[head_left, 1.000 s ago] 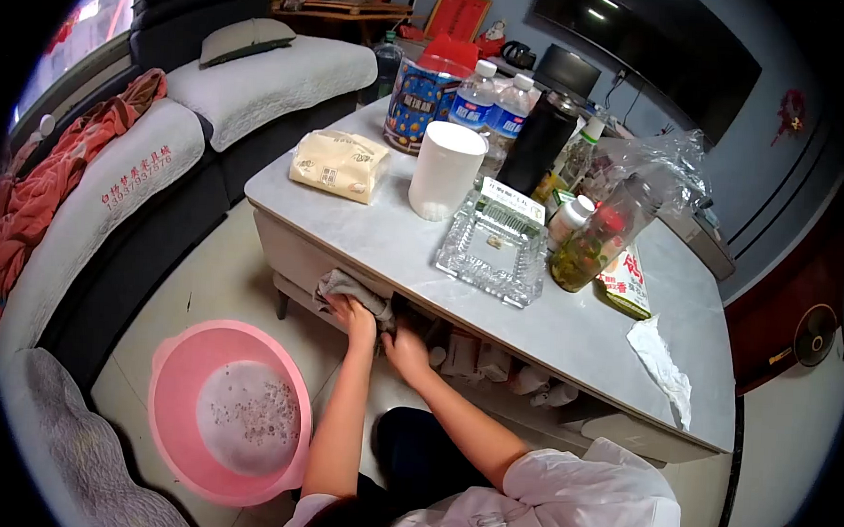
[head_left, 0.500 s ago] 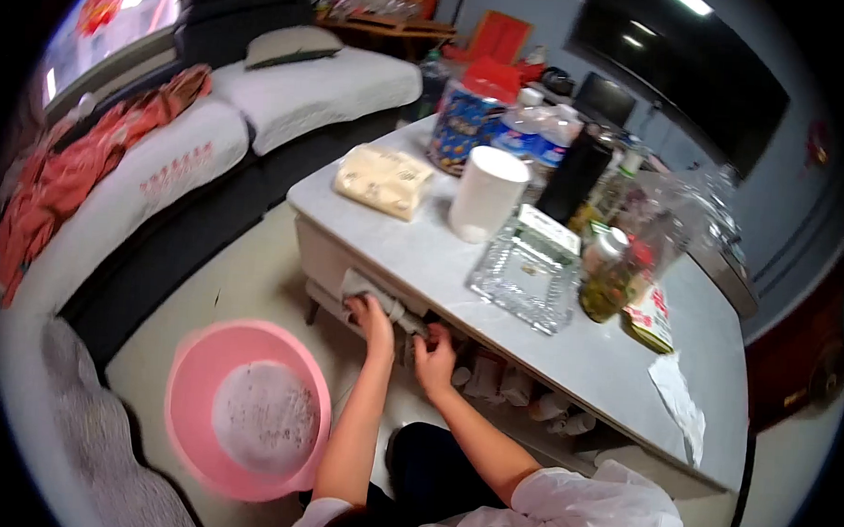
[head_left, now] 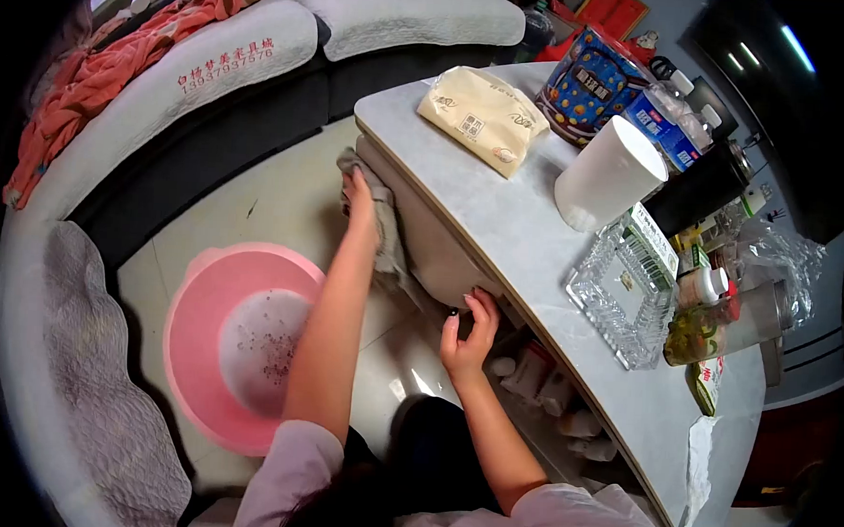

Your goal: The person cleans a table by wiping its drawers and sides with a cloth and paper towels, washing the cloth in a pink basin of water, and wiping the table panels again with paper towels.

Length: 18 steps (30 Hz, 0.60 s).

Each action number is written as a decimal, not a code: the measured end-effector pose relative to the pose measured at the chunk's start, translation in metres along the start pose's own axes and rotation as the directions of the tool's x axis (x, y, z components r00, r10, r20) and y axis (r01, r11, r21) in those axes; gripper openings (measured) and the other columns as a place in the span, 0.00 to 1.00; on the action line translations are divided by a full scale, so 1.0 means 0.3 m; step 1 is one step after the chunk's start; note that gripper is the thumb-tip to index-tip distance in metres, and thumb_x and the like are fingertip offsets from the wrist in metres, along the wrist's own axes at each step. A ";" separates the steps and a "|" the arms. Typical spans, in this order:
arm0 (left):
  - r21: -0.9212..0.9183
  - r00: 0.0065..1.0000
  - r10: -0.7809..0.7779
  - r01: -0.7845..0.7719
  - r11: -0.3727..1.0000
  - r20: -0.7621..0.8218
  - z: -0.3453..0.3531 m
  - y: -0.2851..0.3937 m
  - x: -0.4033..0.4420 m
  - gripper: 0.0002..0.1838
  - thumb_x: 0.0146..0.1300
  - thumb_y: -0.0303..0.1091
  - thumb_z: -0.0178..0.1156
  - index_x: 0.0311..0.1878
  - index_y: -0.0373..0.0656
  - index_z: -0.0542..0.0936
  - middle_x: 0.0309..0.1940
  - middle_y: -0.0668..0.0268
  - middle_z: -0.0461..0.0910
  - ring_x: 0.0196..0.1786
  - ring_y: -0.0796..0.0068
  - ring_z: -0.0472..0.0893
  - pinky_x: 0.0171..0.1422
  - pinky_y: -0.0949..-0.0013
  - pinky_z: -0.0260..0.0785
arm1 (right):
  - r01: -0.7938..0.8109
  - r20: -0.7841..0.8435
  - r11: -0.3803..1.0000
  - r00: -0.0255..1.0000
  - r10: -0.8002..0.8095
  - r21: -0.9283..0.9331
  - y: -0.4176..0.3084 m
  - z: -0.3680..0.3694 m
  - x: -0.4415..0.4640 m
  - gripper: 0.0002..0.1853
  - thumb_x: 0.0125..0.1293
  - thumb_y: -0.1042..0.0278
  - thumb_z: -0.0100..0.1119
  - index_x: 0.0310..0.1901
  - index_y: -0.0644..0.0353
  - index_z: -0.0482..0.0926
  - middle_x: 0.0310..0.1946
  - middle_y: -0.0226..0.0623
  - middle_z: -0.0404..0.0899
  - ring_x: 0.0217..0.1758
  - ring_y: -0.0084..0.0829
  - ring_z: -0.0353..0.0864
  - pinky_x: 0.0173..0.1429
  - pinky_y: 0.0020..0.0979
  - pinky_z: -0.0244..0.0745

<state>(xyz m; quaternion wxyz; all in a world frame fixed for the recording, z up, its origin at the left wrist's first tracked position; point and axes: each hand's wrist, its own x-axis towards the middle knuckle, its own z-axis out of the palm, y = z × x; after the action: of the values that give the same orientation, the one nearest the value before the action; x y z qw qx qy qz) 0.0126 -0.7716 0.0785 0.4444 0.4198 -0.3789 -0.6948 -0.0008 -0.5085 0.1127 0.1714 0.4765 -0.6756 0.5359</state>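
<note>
My left hand [head_left: 361,204] presses a grey-green cloth [head_left: 387,236] against the far end of the coffee table's front, its fingers partly hidden by the cloth. The cloth hangs down beside the pale drawer front [head_left: 432,240]. Over at the drawer's near end, my right hand [head_left: 468,341] has its thumb and fingers apart, fingertips at the drawer's edge, and holds nothing. On the floor to the left stands a pink basin [head_left: 188,347] of cloudy water with dark specks or bubbles on it.
The coffee table [head_left: 535,259] carries a tissue pack [head_left: 485,120], a white canister [head_left: 610,174], a glass ashtray [head_left: 618,300], bottles and jars. Several containers [head_left: 553,392] fill the open shelf below. A sofa [head_left: 210,151] curves along the left.
My left hand has moved with the cloth along the drawer front to its far end. My right hand has come away from the cloth, and the view has turned and moved closer.
</note>
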 end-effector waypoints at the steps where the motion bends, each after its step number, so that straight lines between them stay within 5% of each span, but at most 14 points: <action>1: -0.046 0.999 -0.045 0.047 0.998 0.025 -0.012 0.014 0.017 0.37 0.62 0.60 0.34 0.68 0.50 0.42 0.69 0.61 0.38 0.70 0.64 0.39 0.69 0.61 0.36 | -0.002 0.002 1.000 1.000 0.002 -0.014 0.014 -0.011 -0.011 0.17 0.50 0.75 0.52 0.45 0.64 0.69 0.47 0.49 0.68 0.51 0.45 0.67 0.57 0.37 0.61; 4: -0.058 0.999 0.016 -0.014 0.998 0.028 -0.001 -0.019 -0.072 0.38 0.62 0.61 0.35 0.68 0.50 0.40 0.69 0.64 0.35 0.70 0.67 0.37 0.70 0.63 0.35 | -0.023 0.015 0.999 1.000 0.023 -0.039 0.037 -0.027 -0.045 0.17 0.50 0.75 0.52 0.45 0.65 0.69 0.47 0.50 0.68 0.51 0.45 0.67 0.57 0.37 0.60; 8: -0.060 0.992 -0.113 0.117 0.991 0.061 0.023 -0.184 -0.297 0.42 0.61 0.62 0.35 0.67 0.44 0.34 0.69 0.65 0.29 0.71 0.68 0.34 0.70 0.63 0.29 | -0.108 0.046 0.993 0.993 0.111 -0.047 0.051 -0.035 -0.094 0.19 0.50 0.75 0.52 0.46 0.67 0.68 0.47 0.50 0.68 0.52 0.45 0.66 0.57 0.37 0.59; 10: 0.028 0.999 -0.027 0.026 0.999 0.031 0.066 -0.272 -0.429 0.40 0.63 0.60 0.33 0.67 0.41 0.36 0.69 0.59 0.29 0.71 0.65 0.33 0.70 0.60 0.26 | -0.185 0.050 0.982 0.981 0.186 -0.023 0.052 -0.040 -0.118 0.19 0.50 0.75 0.52 0.47 0.67 0.68 0.46 0.49 0.68 0.52 0.45 0.66 0.58 0.37 0.58; 11: 0.262 0.989 0.145 -0.146 0.954 0.024 0.079 -0.361 -0.449 0.38 0.64 0.57 0.33 0.67 0.39 0.39 0.68 0.55 0.30 0.70 0.60 0.33 0.70 0.58 0.26 | -0.197 0.053 0.980 0.979 0.198 -0.024 0.051 -0.049 -0.127 0.19 0.50 0.75 0.52 0.47 0.67 0.68 0.46 0.49 0.68 0.51 0.45 0.66 0.58 0.37 0.58; 18: 0.299 0.852 0.512 -0.519 0.801 0.106 0.165 -0.077 -0.574 0.34 0.64 0.43 0.42 0.67 0.40 0.42 0.68 0.51 0.38 0.69 0.51 0.36 0.69 0.54 0.26 | -0.224 0.067 0.974 0.972 0.225 -0.017 0.040 -0.121 -0.163 0.20 0.51 0.75 0.51 0.48 0.66 0.67 0.47 0.49 0.67 0.51 0.44 0.67 0.56 0.37 0.60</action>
<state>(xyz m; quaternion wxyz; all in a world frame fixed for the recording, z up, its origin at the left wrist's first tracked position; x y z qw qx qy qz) 0.0035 -0.5955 0.1181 0.5392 0.3597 -0.5895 -0.4820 0.0030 -0.4542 0.0830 0.0887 0.4143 -0.7331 0.5321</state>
